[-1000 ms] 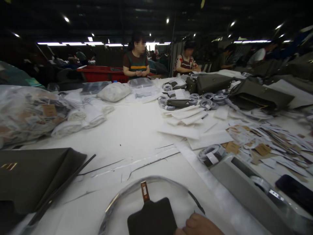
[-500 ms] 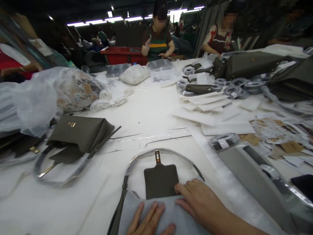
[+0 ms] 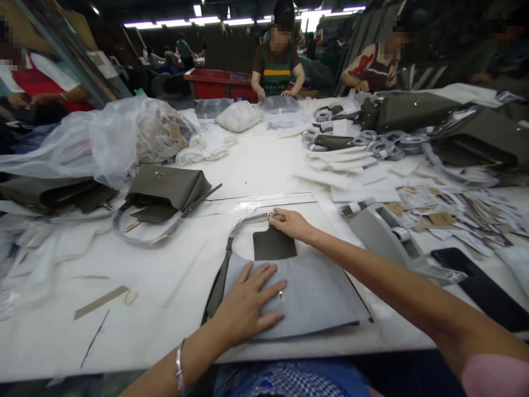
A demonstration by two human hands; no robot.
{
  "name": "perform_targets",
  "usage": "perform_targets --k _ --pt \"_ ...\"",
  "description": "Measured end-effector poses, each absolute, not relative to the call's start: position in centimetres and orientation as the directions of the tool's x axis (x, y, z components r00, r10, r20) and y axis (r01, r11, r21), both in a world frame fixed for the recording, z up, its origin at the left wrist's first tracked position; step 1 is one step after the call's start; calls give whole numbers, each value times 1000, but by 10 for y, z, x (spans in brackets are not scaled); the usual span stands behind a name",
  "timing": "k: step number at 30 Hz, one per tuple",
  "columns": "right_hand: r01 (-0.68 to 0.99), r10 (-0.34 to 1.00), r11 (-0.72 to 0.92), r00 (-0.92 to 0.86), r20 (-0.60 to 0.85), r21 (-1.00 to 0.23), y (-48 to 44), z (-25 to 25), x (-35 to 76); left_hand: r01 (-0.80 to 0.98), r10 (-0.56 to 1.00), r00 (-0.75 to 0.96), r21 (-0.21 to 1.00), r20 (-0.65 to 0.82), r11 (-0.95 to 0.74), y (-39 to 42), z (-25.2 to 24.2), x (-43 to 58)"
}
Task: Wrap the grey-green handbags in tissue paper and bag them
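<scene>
The white worktop (image 3: 256, 171) is crowded. A clear plastic sack (image 3: 124, 132) bulges at the left, a second olive bag (image 3: 167, 187) lies beside it, and a grey tape dispenser (image 3: 380, 237) and a dark phone (image 3: 475, 281) sit at the right among loose paper tags (image 3: 454, 215).

Near the front edge an olive bag (image 3: 217, 286) lies flat, mostly hidden under a grey sheet (image 3: 318, 292). Its dark flap (image 3: 275, 245) shows above the sheet's top edge, and a film-wrapped handle (image 3: 243, 225) arcs over it.

The hands are apart. The left hand (image 3: 248, 300) lies flat on the sheet with its fingers spread, pressing down. The right hand (image 3: 291, 223) reaches forward with its fingertips gathered at the small metal clasp (image 3: 270, 215) on the flap's tip. I cannot tell whether they pinch it or only touch it.

The sheet looks thin and is held at one spot only, so a pull on the flap could drag it askew or crease it. The clasp could scratch the leather if it slips from the fingertips. The left hand wears a ring (image 3: 281, 295), which might also mark the sheet.
</scene>
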State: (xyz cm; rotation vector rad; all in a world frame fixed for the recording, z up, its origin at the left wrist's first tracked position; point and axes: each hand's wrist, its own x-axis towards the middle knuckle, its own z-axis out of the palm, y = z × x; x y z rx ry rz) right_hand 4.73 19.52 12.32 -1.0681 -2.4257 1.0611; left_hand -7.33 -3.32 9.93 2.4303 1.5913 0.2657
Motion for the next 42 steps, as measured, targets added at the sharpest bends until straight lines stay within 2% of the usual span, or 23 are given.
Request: perform_targets --k 3,7,12,15,18,23,29,33,36,39,42 --pt "438 717 418 -697 -7 -796 176 138 56 870 921 389 313 37 -380 -34 100 -73" --pt "162 586 414 -800 126 -896 129 151 101 854 922 379 353 80 -382 -35 100 -73" --pt "-25 309 592 -916 256 -805 88 124 140 808 913 382 428 144 -405 -35 100 -76" --pt "-84 258 664 -907 333 -743 80 106 143 794 900 400 425 173 -435 -34 100 -79" --pt "-97 265 683 -891 369 -724 79 99 143 790 887 411 404 209 -461 -36 98 -80" --pt "-91 271 697 -885 378 -711 78 100 143 823 854 393 285 340 -492 -43 89 -81" --pt "-124 227 732 -883 411 -670 76 93 146 839 831 370 234 415 -491 -50 86 -84" --pt "-180 187 756 -862 471 -630 75 80 146 802 781 450 189 433 -566 -56 92 -82" --pt "-128 217 741 -884 415 -659 77 83 145 697 692 584 175 425 -695 -59 98 -80" --pt "-31 243 712 -926 288 -702 80 101 146 632 670 625 243 401 -736 -58 101 -80" --pt "133 287 796 -942 174 -590 79 118 154 632 708 615 319 347 -706 -54 101 -83"
